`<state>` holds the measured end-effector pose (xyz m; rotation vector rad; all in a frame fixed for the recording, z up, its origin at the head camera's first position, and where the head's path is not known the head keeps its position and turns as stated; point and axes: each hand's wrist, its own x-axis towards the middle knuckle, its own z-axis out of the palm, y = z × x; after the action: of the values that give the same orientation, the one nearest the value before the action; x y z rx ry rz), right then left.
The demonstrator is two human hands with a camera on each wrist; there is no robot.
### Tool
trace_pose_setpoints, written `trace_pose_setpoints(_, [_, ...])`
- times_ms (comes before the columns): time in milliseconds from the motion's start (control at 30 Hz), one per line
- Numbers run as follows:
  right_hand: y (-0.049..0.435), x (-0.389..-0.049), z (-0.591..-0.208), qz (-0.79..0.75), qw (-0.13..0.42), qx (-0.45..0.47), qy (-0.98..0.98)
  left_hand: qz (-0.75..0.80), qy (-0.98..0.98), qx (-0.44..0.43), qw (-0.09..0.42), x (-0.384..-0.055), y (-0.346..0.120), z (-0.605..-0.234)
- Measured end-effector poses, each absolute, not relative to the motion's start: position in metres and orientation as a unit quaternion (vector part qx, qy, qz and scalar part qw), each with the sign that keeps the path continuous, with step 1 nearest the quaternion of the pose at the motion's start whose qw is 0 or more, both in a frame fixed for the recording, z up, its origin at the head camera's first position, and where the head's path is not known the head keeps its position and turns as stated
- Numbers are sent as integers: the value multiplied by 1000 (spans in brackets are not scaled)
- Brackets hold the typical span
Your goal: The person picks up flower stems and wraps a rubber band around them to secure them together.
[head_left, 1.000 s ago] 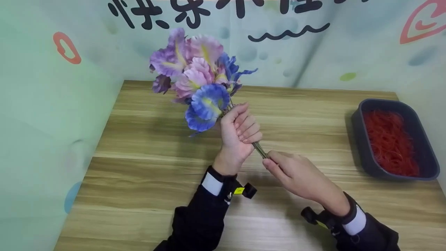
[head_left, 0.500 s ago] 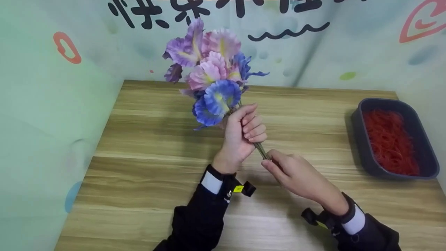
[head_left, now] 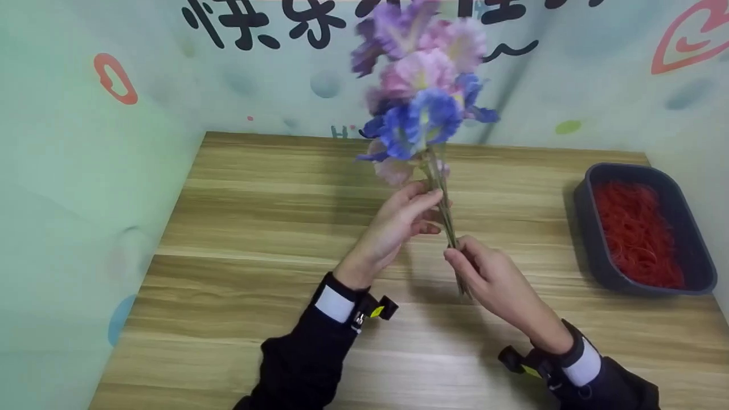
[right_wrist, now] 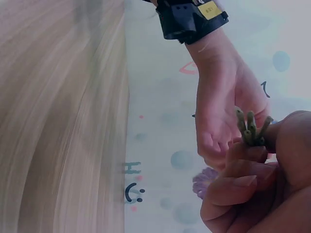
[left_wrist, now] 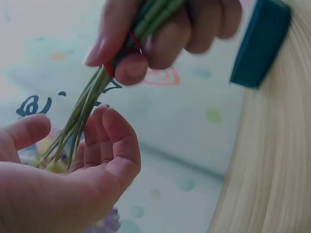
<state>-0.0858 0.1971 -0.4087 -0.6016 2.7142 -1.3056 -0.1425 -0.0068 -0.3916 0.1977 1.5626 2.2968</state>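
A bunch of artificial irises (head_left: pixel 421 85) in purple, pink and blue stands nearly upright above the table. My right hand (head_left: pixel 498 279) pinches its green stems (head_left: pixel 447 210) low down, near their cut ends. A red rubber band (left_wrist: pixel 110 69) circles the stems beside the right fingers in the left wrist view. Just below the blossoms, my left hand (head_left: pixel 398 225) is loosened around the stems, with thumb and fingers apart and a gap showing in the left wrist view. Several stem ends (right_wrist: pixel 250 127) poke out above the right fingers in the right wrist view.
A dark grey-blue plastic box (head_left: pixel 589 228) holding a heap of red rubber bands (head_left: pixel 641 236) sits at the right of the wood-grain table (head_left: pixel 256 228). A printed backdrop (head_left: pixel 273 85) rises behind the table and along its sides.
The left hand has loosened its grip on the stems and its fingers have spread. The flowers have swung right and up, now more upright. The right hand has shifted slightly right, still pinching the stems.
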Motion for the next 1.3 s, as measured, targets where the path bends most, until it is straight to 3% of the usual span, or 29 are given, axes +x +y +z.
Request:
trace_pose_setpoints(333, [196, -89, -421, -397, 48, -197, 895, 649, 743, 118, 109, -142, -16, -405])
trace_pose_setpoints(1300, [191, -98, -458, -255, 59, -245, 934, 526, 826, 143, 146, -161, -17, -462])
